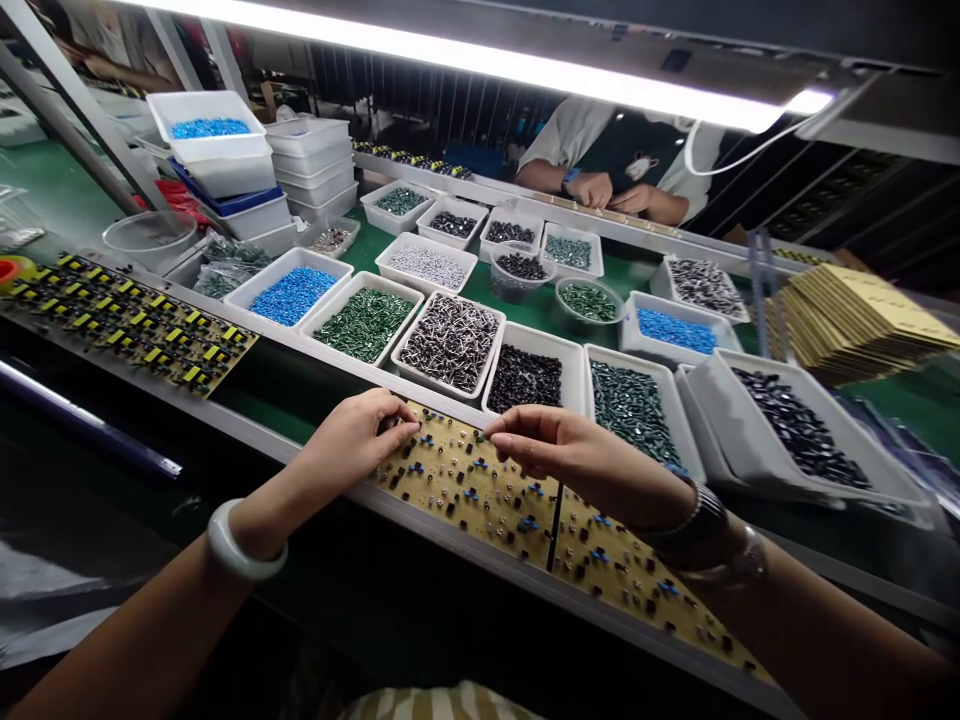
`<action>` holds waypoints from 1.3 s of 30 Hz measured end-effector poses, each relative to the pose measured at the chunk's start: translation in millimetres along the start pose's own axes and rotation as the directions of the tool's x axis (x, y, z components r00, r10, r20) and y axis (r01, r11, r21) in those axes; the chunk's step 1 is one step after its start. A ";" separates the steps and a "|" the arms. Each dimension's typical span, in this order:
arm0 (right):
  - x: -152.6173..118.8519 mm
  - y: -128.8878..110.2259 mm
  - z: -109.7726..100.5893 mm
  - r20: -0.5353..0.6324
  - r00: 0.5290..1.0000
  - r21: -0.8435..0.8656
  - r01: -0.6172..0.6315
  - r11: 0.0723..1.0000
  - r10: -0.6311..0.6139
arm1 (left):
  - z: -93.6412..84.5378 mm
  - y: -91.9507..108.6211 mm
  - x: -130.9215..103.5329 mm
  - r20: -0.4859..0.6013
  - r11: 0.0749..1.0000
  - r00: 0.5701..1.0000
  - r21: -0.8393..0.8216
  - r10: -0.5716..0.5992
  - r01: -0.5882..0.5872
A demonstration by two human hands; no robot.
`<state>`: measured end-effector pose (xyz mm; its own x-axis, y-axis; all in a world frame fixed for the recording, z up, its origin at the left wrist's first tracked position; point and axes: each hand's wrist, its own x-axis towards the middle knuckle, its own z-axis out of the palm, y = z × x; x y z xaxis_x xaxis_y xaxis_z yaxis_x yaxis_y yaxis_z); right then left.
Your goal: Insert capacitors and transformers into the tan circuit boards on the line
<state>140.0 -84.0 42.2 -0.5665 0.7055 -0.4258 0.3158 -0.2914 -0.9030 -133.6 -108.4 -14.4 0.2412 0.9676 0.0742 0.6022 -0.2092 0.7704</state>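
My left hand [367,435] is over the upper left corner of a tan circuit board [442,500], its fingers curled together round something I cannot make out. Over the same board's top edge is my right hand [544,440], thumb and fingertips pinched beside a small green part on the board. Whatever that pinch holds is too small to tell. Small blue, black and silver parts stand all over the board. A second board [637,570] with similar parts adjoins it on the right, partly beneath my right forearm.
Trays of green [365,325], silver-legged [452,343] and black parts [527,377] line the rail beyond the boards. Filled boards [150,325] lie left; bare boards [862,315] are stacked right. Across the bench are a person's hands [611,192]. A lamp [480,60] hangs above.
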 end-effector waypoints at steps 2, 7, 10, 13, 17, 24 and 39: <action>-0.9 -0.7 -0.1 -0.004 1.000 -0.005 -0.001 1.000 0.001 | -0.5 0.5 -0.2 0.002 1.000 1.000 0.020 -0.002 0.002; -2.0 -0.8 -1.6 -0.022 1.000 -0.023 0.004 1.000 -0.005 | 1.7 6.5 -3.3 -0.004 0.999 1.000 0.046 0.004 -0.004; -1.6 0.4 -2.2 -0.052 0.999 -0.014 -0.001 1.000 0.000 | 3.2 9.2 -4.4 -0.016 0.998 1.000 0.058 0.007 -0.006; -2.1 0.7 -2.1 -0.061 0.998 -0.031 0.009 0.999 -0.011 | 3.3 9.3 -4.6 -0.038 0.997 0.999 0.082 0.016 -0.013; -4.1 -1.7 -1.3 -0.046 0.999 -0.057 0.026 0.998 -0.029 | 3.5 8.8 -5.7 -0.040 0.991 0.999 0.128 0.034 -0.029; -0.6 3.8 1.1 -0.037 0.999 -0.135 0.027 0.991 -0.032 | 10.8 14.0 -11.6 -0.063 0.977 0.997 0.213 0.043 -0.029; 11.9 21.1 18.8 -0.008 0.941 -0.772 0.209 0.600 -0.339 | 1.8 22.1 -19.6 0.310 0.284 0.894 -0.870 -0.323 0.404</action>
<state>125.6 -93.9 17.0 -0.6337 0.7678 -0.0944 0.6588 0.4717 -0.5861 -123.6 -132.3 0.0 0.2573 0.8891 -0.3786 -0.3936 0.4543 0.7992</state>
